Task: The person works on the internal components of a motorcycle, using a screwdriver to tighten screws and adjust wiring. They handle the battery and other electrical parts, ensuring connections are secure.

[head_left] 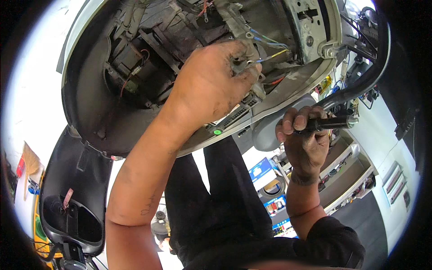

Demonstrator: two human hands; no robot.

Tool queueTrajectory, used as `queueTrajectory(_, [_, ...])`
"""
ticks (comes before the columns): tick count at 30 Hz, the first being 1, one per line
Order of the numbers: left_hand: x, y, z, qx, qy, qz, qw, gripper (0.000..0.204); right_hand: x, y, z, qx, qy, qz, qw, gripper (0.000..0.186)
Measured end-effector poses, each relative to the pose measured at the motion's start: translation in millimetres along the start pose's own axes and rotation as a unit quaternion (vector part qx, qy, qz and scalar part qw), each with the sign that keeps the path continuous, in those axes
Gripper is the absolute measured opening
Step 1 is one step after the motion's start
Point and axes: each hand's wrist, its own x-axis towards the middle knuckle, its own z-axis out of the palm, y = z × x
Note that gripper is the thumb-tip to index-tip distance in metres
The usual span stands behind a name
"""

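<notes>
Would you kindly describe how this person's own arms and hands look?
Both are ungloved: the left hand and right hand show dark smudges. The left forearm carries thin dark line markings. A black fabric sleeve covers the upper right arm; no left sleeve shows.

Black rod-shaped tool [332, 123], shiny tip, lies sideways in right hand [307, 141]; yellow-blue wire [275, 56] runs to left hand [215, 77].

The left hand [213, 83] is pinching thin coloured wires [273, 56] inside an open shell [85, 105]. The right hand [309, 146] is gripping a black rod-shaped tool [335, 123] near a curved black tube [354, 92]. Black trousers [234, 193] are showing below.
</notes>
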Motion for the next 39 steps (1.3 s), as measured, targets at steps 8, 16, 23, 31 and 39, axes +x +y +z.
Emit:
queueTrajectory(8, [16,-2,-3,-0.167,-0.103,0.004,0.981,0.061,1,7,4,0.022,0.014,0.001,1.0,0.049])
queueTrajectory(16, [13,-3,-45,-0.074,-0.204,-0.118,0.969,0.086,9,11,-2,0.049,-0.052,-0.013,0.997,0.046])
queueTrajectory(23, [34,18,-68,-0.088,-0.118,-0.156,0.977,0.046,7,10,3,0.071,-0.031,-0.025,0.997,0.042])
queueTrajectory(31, [74,42,-80,0.009,-0.162,-0.167,0.973,0.042,12,-1,5,0.07,-0.043,-0.01,0.997,0.043])
queueTrajectory(39, [73,64,-55,0.019,-0.123,-0.206,0.971,0.047,11,-9,8,0.028,-0.022,0.021,0.999,0.042])
